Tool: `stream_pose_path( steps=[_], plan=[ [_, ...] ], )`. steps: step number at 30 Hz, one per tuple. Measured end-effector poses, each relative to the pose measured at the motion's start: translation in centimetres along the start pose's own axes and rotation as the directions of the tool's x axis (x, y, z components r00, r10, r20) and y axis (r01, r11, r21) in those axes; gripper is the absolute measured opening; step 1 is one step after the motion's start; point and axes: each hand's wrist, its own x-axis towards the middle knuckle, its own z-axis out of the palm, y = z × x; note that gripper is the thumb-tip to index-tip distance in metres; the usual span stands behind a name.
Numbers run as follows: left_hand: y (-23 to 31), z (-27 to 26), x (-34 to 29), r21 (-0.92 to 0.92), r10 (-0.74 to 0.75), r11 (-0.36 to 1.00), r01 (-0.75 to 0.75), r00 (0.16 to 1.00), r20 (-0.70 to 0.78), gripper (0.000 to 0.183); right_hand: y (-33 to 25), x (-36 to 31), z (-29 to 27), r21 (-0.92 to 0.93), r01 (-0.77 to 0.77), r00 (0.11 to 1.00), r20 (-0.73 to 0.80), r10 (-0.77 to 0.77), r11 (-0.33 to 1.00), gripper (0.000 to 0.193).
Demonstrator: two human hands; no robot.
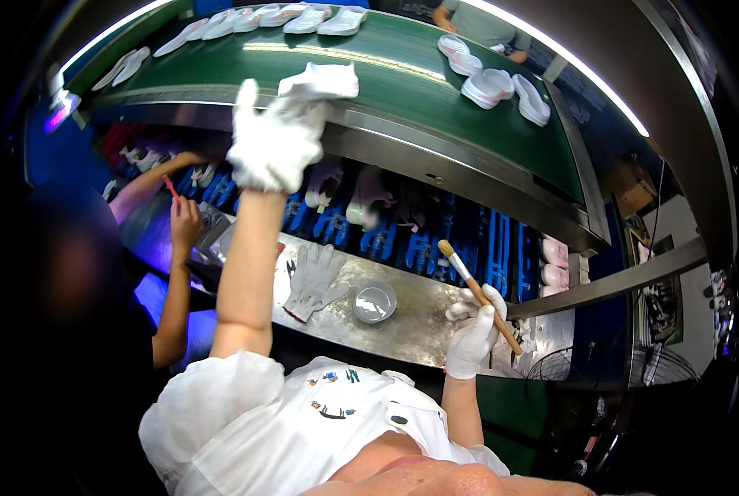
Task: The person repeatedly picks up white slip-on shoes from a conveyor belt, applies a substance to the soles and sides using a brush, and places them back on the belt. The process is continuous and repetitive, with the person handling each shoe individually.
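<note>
My left hand, in a white glove and blurred by motion, reaches up to the near edge of the green conveyor belt. Its fingers close on a white shoe sole; part of the grip is hidden behind the sole. On the right, my gloved right hand is wrapped round a brush with a wooden handle, its bristles pointing up and left. A small round bowl stands on the metal worktop between my arms. Beside it lies an unworn grey glove.
More white soles lie along the belt. Under its metal edge, shoes sit on a lower line with blue holders. A co-worker's hand holds a red stick-like tool at left. Pink shoes and a slanting metal bar stand right.
</note>
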Motion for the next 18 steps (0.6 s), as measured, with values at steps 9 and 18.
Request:
stream_pose_path(
  steps=[9, 18],
  plan=[
    [-1.0, -5.3, 2.5, 0.956, 0.204, 0.219, -0.193, 0.968, 0.149, 0.083, -0.5, 0.5, 0.6, 0.009, -0.003, 0.999, -0.037, 0.004, 1.000, 0.033],
    [-5.1, -14.2, -8.5, 0.987, 0.348, -0.053, 0.149, 0.930, -0.122, 0.086, -6.7, 5.9, 2.5, -0.135, 0.191, 0.973, 0.160, -0.169, 0.972, 0.021]
  ],
)
